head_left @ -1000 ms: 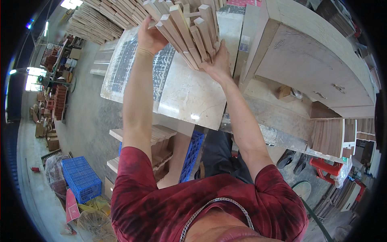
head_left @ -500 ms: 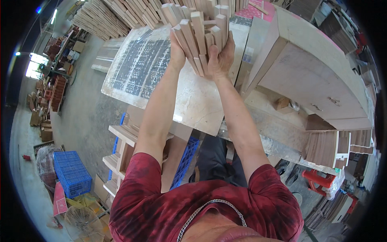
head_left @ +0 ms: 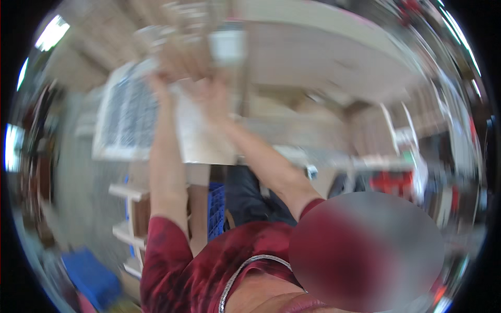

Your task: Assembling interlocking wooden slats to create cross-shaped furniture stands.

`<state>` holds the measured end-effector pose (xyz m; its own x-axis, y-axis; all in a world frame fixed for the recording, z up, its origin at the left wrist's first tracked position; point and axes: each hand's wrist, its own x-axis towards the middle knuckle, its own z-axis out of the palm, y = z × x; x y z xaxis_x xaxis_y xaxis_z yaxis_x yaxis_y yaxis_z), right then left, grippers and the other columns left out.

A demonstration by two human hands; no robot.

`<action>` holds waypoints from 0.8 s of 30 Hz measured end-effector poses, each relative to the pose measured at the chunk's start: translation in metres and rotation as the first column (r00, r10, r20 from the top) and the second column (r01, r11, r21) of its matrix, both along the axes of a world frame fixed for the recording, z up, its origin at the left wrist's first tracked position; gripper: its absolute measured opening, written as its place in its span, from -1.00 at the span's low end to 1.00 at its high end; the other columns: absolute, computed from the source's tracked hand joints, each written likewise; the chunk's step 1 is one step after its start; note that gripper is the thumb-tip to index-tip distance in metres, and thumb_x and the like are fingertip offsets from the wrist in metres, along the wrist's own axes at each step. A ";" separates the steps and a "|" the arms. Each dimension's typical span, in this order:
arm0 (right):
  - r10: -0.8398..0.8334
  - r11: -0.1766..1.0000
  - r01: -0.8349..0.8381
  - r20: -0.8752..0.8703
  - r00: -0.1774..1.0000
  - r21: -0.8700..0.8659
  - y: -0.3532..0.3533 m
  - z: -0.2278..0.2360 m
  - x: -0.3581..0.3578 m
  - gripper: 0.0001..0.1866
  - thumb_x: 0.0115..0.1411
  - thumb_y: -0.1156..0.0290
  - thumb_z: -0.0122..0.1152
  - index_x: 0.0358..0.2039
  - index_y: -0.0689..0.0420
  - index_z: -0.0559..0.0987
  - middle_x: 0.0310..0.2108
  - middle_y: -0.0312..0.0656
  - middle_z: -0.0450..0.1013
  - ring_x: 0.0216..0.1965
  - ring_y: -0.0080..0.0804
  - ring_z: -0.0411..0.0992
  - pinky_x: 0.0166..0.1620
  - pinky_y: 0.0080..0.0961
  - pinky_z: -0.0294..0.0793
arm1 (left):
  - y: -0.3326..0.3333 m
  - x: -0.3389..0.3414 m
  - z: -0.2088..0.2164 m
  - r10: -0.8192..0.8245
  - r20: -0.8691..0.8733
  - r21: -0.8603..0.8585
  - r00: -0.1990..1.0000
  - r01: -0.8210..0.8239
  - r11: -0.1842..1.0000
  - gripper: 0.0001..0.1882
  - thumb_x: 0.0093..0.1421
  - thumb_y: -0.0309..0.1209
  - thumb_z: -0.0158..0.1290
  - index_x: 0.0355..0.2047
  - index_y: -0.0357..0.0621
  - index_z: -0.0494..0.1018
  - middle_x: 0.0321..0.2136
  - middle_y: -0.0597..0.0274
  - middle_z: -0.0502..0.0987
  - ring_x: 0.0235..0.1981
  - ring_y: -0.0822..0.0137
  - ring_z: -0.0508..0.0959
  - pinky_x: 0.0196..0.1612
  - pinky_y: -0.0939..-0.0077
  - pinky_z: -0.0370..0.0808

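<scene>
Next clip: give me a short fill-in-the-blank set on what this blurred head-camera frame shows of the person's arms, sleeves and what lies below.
1. Both forearms reach toward the ____ of the picture, where the left hand and right hand meet blurred wooden pieces.
2. The sleeves are ____ in colour.
3. The crate at lower left on the floor is ____.
4. The whole frame is smeared by motion ____.

Missing words: top; red; blue; blur

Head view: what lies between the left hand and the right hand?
In the head view, only a narrow strip of pale table top shows between left hand and right hand; blur hides anything finer.
</scene>
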<state>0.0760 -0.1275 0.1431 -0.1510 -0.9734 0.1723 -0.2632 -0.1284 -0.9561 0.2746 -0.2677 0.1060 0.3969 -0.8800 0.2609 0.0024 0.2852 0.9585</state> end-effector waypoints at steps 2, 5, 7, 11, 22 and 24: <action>-0.194 0.880 0.199 0.056 0.979 -0.432 0.079 -0.011 -0.012 -0.49 0.29 0.24 0.15 0.10 0.35 0.36 -0.04 0.26 0.46 0.03 0.23 0.42 0.10 -0.07 0.42 | 0.041 -0.046 -0.009 -0.065 -0.253 0.041 0.965 0.078 0.996 -0.12 0.43 0.24 -0.49 0.17 -0.43 0.36 0.13 -0.14 0.47 0.15 0.07 0.45 0.27 0.11 0.29; 0.455 0.821 -0.565 -0.506 0.733 -0.079 0.197 0.029 -0.113 -0.64 0.26 0.27 0.24 0.02 0.12 0.57 -0.20 0.01 0.58 -0.15 -0.02 0.57 -0.07 -0.24 0.57 | 0.160 -0.104 0.034 0.206 -0.128 0.099 0.970 -0.194 0.976 -0.19 0.46 0.14 -0.38 0.27 -0.49 0.16 0.17 -0.20 0.37 0.20 0.09 0.40 0.29 0.17 0.31; 0.258 0.821 -0.481 -0.553 0.793 -0.307 0.268 0.052 -0.188 -0.71 0.19 0.23 0.34 -0.12 0.06 0.65 -0.27 -0.11 0.60 -0.24 -0.16 0.60 -0.17 -0.27 0.60 | 0.219 -0.109 0.017 0.084 0.008 0.029 0.996 -0.084 0.996 -0.38 0.45 -0.10 -0.16 0.23 -0.47 0.21 0.13 -0.15 0.41 0.13 0.13 0.47 0.20 0.23 0.40; -0.342 0.932 0.306 -0.751 0.565 -0.194 0.347 0.124 -0.385 -0.73 0.00 0.46 0.39 -0.22 0.10 0.66 -0.32 -0.15 0.55 -0.25 -0.11 0.53 -0.18 -0.27 0.53 | 0.336 -0.139 0.039 -0.158 0.220 -0.048 0.963 0.172 0.984 -0.61 0.28 -0.48 0.14 0.09 -0.34 0.40 -0.01 0.01 0.53 -0.03 0.28 0.57 0.02 0.36 0.52; 0.025 0.992 0.111 -0.965 0.260 0.056 0.309 0.118 -0.623 -0.57 0.05 0.39 0.34 -0.01 0.09 0.61 -0.11 0.06 0.53 0.05 0.10 0.43 0.21 -0.05 0.33 | 0.451 0.032 0.177 0.211 0.977 -0.187 -0.020 -0.552 0.813 -0.47 0.06 -0.06 0.33 -0.07 -0.15 0.60 -0.13 -0.08 0.62 -0.02 -0.03 0.58 0.06 0.16 0.47; 0.057 0.994 -0.098 -0.980 0.190 0.039 0.289 0.112 -0.625 -0.61 -0.04 0.52 0.34 -0.12 0.15 0.62 -0.27 0.06 0.51 -0.11 0.12 0.42 0.03 -0.03 0.38 | 0.476 0.057 0.182 0.063 0.997 -0.075 -0.040 -0.626 0.777 -0.56 0.01 -0.10 0.35 -0.23 -0.17 0.62 -0.22 -0.01 0.63 -0.05 -0.02 0.58 0.05 0.14 0.46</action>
